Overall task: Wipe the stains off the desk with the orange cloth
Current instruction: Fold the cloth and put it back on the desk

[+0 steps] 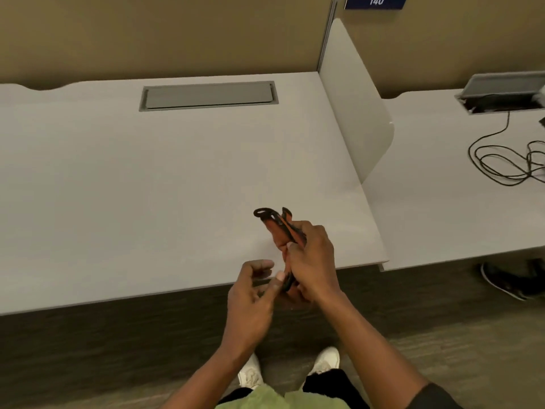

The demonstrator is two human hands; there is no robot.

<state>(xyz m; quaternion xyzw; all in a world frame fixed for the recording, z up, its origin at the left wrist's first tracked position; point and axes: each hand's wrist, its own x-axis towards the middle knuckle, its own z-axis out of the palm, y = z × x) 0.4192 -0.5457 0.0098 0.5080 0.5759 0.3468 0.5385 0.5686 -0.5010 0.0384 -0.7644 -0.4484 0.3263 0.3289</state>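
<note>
The orange cloth (277,230), edged in black with a black hanging loop at its top, is bunched up and held above the front right part of the white desk (147,178). My right hand (312,258) is shut around its middle. My left hand (255,286) sits just left of it at the desk's front edge, pinching the cloth's dark lower end between thumb and fingers. No stains show on the desk surface from here.
A grey cable hatch (208,95) is set into the desk's back. A white divider panel (356,113) stands on the right edge. The neighbouring desk (442,202) carries coiled black cables (507,160) and an open hatch (501,93). My white shoes (326,360) stand below.
</note>
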